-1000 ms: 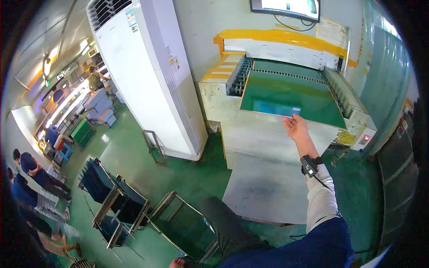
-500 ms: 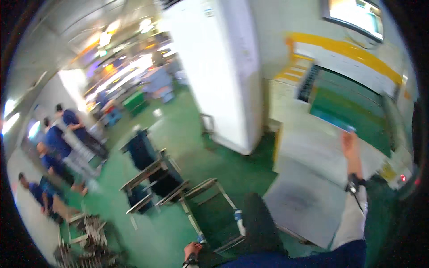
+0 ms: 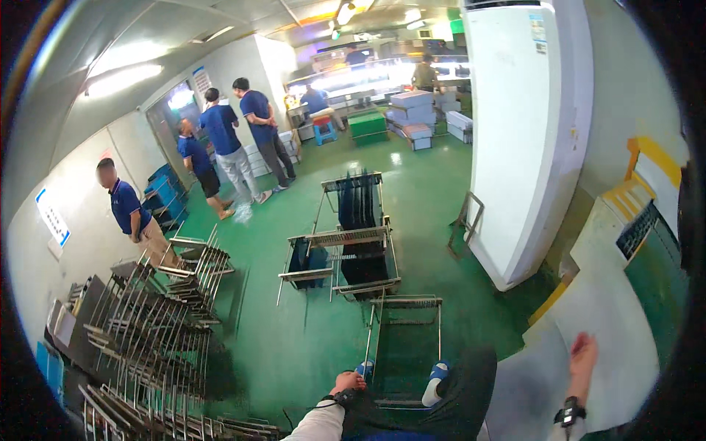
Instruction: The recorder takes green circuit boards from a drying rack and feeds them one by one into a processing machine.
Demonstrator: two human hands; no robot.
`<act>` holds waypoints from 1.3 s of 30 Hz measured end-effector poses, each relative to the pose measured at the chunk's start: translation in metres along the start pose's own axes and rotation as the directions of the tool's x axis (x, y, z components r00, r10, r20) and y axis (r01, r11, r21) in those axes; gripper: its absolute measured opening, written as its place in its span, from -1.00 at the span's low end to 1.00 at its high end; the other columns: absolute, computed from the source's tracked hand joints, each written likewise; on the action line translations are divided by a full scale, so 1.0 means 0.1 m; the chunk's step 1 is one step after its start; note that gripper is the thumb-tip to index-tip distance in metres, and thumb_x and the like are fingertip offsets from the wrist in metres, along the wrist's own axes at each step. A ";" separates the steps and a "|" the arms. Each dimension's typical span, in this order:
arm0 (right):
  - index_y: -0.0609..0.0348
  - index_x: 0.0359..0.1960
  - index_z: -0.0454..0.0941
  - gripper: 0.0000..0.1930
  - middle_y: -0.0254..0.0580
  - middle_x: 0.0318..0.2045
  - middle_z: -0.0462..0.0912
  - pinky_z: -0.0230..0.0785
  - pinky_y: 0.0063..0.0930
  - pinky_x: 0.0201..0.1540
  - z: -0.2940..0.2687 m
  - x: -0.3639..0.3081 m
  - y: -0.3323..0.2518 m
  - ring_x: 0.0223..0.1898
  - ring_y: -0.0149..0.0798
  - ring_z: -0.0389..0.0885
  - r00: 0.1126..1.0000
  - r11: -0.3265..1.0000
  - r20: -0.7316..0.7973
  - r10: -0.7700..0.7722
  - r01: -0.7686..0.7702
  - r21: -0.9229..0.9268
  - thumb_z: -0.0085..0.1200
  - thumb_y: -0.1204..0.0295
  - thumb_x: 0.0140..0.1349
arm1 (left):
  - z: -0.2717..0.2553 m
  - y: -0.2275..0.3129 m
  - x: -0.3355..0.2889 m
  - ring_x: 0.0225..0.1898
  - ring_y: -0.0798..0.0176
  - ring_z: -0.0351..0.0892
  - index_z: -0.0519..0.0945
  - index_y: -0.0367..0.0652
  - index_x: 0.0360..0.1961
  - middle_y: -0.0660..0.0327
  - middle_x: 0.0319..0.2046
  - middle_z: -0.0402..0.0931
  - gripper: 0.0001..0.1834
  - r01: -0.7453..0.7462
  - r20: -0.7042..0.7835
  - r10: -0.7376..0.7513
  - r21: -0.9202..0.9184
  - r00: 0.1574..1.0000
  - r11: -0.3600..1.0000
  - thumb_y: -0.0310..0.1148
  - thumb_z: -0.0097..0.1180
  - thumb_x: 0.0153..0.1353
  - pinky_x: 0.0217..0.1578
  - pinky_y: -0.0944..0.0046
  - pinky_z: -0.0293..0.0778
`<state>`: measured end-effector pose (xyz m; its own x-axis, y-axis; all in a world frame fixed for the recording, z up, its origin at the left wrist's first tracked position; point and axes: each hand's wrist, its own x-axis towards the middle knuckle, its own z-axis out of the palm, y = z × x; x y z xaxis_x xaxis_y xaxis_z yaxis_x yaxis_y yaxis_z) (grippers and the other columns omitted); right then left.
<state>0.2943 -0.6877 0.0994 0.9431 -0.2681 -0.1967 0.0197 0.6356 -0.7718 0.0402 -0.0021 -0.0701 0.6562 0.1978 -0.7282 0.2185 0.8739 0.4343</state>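
My left hand [image 3: 348,381] rests by my left knee with its fingers curled in; nothing shows in it. Just beyond it stands a low metal rack frame [image 3: 405,300] between my feet, which are in blue slippers. My right hand [image 3: 583,354] hangs above a pale grey worktop [image 3: 610,316] at the right, fingers loosely apart and holding nothing. Farther right, partly cut by the rim, lies a dark green panel [image 3: 662,283] on the machine bed. In front of me stands another metal rack [image 3: 346,237], with dark thin sheets [image 3: 358,206] held upright in it.
Several empty metal racks [image 3: 151,323] crowd the left side. A tall white cabinet unit [image 3: 518,147] stands at the right. Several people in blue shirts [image 3: 220,125] stand by the left wall. Stacked grey boxes [image 3: 412,110] and a green crate [image 3: 368,126] are at the back.
My view has swung left, so the racks and people sit farther right in it. My right hand has come away from the green panel's edge; my left stays near my knee.
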 end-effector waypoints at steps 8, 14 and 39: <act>0.17 -0.29 0.60 -0.60 -0.20 -0.34 0.66 0.47 -0.35 -0.20 1.40 -0.56 1.88 -0.30 -0.28 0.61 0.873 0.870 0.054 0.485 -0.475 -0.132 0.02 0.04 0.34 | -0.79 0.20 0.18 -0.49 0.03 0.51 0.48 -0.39 -0.34 -0.01 -0.47 0.50 -0.86 0.025 0.087 -0.031 0.066 0.996 0.998 -0.48 0.00 0.26 -0.46 0.06 0.49; 0.19 -0.30 0.64 -0.67 -0.24 -0.33 0.66 0.40 -0.38 -0.06 1.51 -0.53 2.30 -0.21 -0.28 0.60 0.972 0.656 0.163 0.167 0.014 -0.755 0.12 0.13 0.27 | 0.03 0.14 -0.27 -0.63 0.23 0.35 0.30 -0.20 -0.50 0.21 -0.64 0.30 -0.83 -0.087 -0.174 0.137 0.271 0.975 0.959 -0.50 0.00 0.21 -0.58 0.18 0.40; 0.14 -0.34 0.66 -0.73 -0.07 -0.23 0.64 0.39 -0.07 -0.03 2.08 -0.76 2.37 -0.09 0.07 0.54 0.897 -0.238 0.402 0.182 0.437 -0.867 0.13 0.19 0.15 | -0.02 0.10 0.53 -0.63 0.22 0.57 0.58 -0.23 -0.40 0.17 -0.60 0.56 -0.72 -0.021 -0.134 0.173 0.731 0.976 0.682 -0.20 0.21 0.16 -0.65 0.16 0.47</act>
<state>0.2961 -0.3656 0.0572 0.9833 0.1665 -0.0736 0.1199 -0.8966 -0.4263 0.0759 0.0183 -0.1051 0.5814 0.4037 -0.7064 0.6632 0.2678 0.6989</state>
